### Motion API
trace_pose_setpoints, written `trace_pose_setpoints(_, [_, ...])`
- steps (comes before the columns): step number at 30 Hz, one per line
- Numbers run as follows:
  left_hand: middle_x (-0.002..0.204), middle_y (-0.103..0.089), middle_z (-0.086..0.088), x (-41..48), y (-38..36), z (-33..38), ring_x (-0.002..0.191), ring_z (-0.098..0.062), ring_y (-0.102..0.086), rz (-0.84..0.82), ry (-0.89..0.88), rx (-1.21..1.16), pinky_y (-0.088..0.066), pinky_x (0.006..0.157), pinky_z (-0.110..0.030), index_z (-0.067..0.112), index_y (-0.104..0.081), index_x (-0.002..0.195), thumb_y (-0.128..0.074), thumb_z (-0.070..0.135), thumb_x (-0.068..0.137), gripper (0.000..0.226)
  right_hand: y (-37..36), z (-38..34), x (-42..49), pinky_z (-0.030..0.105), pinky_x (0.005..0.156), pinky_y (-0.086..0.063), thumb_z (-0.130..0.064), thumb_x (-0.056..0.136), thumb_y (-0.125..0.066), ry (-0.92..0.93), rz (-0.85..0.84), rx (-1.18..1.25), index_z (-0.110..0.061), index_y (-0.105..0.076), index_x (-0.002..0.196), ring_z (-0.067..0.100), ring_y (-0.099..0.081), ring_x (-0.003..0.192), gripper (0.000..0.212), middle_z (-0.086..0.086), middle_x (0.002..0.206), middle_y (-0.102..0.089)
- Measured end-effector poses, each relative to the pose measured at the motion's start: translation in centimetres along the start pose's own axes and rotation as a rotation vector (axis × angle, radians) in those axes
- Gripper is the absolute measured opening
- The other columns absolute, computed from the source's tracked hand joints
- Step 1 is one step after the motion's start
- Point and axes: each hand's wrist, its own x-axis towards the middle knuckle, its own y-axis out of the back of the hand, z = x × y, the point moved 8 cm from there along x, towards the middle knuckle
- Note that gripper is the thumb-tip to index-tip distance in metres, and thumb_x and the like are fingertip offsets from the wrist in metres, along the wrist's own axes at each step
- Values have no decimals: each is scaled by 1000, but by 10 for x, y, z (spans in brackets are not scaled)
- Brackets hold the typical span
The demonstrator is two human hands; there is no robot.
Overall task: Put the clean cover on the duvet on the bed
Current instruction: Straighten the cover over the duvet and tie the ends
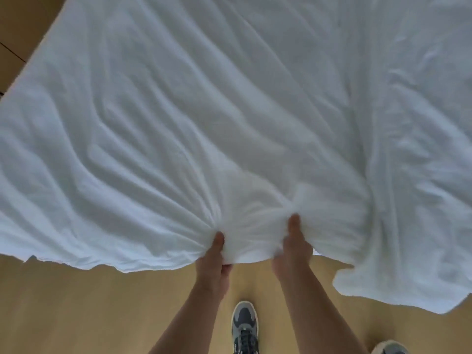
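A white duvet cover (229, 103) spreads wide over the bed and fills most of the view, with long creases fanning out from its near edge. My left hand (213, 254) grips that near edge, thumb on top and fingers curled under the fabric. My right hand (293, 246) grips the same edge a little to the right, bunching thick white cloth under its thumb. A thicker fold of white bedding (408, 264) hangs over the near right side. Whether the duvet lies inside the cover cannot be told.
A light wooden floor (89, 310) lies below the bedding and also shows at the top left corner. My grey sneakers (244, 328) stand on it between and below my forearms, the second one at the bottom right edge.
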Motion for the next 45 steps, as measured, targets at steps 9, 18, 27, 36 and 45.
trace_pose_setpoints(9, [133, -68, -3, 59, 92, 135, 122, -23, -65, -97, -79, -121, -56, 96, -49, 23, -63, 136, -60, 39, 98, 41, -35, 89, -21, 60, 104, -47, -53, 92, -66, -190, -375, 28, -20, -55, 142, 35, -59, 128, 61, 11, 139, -62])
trace_pose_setpoints(18, [134, -67, -3, 108, 179, 227, 121, -24, -65, -96, -151, -176, -59, 89, -48, 24, -63, 137, -63, 48, 95, 48, -47, 165, -15, 53, 102, -50, -48, 95, -58, -97, -261, 28, -16, -54, 142, 32, -62, 124, 57, 12, 139, -62])
trace_pose_setpoints(27, [136, -64, -5, 120, 226, 306, 130, -28, -57, -164, -120, -163, -44, 110, -54, 17, -53, 147, -61, 42, 98, 56, -144, 277, -71, 56, 102, -49, -25, 104, -53, 41, -218, -153, -13, -57, 137, 32, -61, 122, 35, 10, 134, -64])
trace_pose_setpoints(36, [140, -63, -8, 160, 320, 354, 133, -33, -56, -257, 25, -258, -38, 114, -58, 22, -57, 144, -75, 57, 79, 75, -245, 453, -108, 55, 114, -38, -28, 102, -60, -62, -464, -46, -13, -43, 152, 32, -50, 138, 54, 12, 150, -52])
trace_pose_setpoints(45, [132, -68, -10, 235, 451, 485, 122, -39, -64, -175, 175, -236, -47, 105, -60, 20, -61, 137, -87, 57, 71, 79, -336, 593, -126, 47, 104, -50, -57, 89, -70, -141, -399, 93, -17, -57, 143, 29, -55, 134, 68, 9, 144, -58])
